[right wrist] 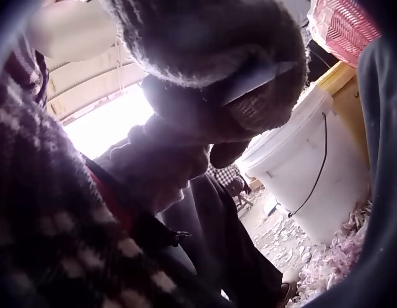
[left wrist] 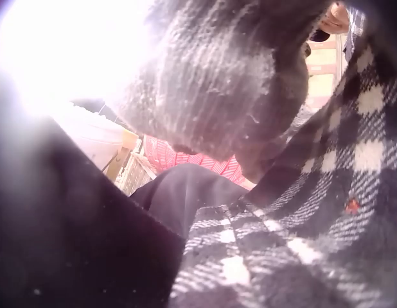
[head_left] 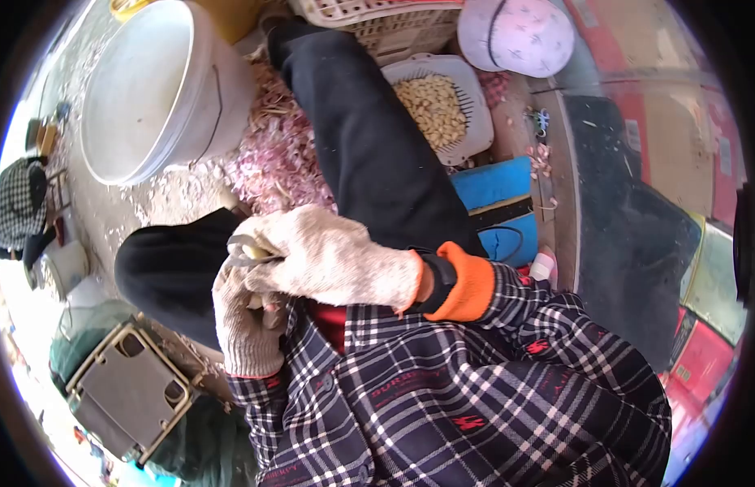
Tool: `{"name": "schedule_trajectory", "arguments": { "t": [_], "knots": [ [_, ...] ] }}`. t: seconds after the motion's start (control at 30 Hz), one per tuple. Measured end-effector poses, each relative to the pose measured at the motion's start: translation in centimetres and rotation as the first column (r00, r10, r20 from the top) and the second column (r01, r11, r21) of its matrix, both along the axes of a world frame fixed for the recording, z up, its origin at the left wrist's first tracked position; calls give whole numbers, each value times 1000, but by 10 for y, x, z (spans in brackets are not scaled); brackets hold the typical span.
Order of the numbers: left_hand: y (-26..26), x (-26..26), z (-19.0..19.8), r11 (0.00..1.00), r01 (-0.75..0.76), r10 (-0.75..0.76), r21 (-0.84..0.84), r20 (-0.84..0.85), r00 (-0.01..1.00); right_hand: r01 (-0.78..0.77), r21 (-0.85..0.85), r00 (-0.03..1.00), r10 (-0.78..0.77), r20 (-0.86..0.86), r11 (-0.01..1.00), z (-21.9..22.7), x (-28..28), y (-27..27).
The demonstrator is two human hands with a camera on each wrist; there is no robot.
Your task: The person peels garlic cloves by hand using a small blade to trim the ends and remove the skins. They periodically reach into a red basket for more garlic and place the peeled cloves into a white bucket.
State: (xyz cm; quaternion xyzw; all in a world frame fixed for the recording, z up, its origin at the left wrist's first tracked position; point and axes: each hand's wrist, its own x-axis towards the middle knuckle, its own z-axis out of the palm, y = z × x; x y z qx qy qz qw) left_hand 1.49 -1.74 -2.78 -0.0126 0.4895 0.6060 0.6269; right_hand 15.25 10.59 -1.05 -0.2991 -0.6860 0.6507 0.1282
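Note:
In front of the plaid shirt, both gloved hands meet in the head view. My right hand [head_left: 321, 252], in a whitish knit glove with an orange cuff, curls around a small knife, whose blade [right wrist: 259, 83] shows in the right wrist view. Close below it, my left hand [head_left: 246, 329] has its gloved fingers bent around a garlic clove [head_left: 264, 251], a small pale piece at the knife, mostly hidden by the fingers. In the left wrist view, a glove [left wrist: 211, 77] appears dark against bright light.
Pink and white garlic skins [head_left: 284, 154] are heaped between the legs. A white bucket [head_left: 223, 105] stands at the left, and a white basket [head_left: 479, 122] of peeled cloves [head_left: 433, 109] beyond the right leg. A folding chair [head_left: 130, 390] is at the lower left.

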Motion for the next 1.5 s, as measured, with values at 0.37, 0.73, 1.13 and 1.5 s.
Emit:
{"name": "schedule_trajectory", "arguments": {
  "t": [0.37,0.73,1.13,1.5],
  "knots": [
    [25,-7,14,983,-54,30,175,138,990,680,107,719,-688,95,726,18,74,73],
    [19,-11,16,982,-71,49,176,129,990,583,77,775,-582,247,809,12,75,73],
    [21,-4,31,998,-65,59,-8,-309,949,112,-299,990,-82,111,948,10,-14,9],
    [21,-2,27,997,-75,77,20,-342,937,140,-343,977,-73,201,929,-1,-18,7]
  ]
}}
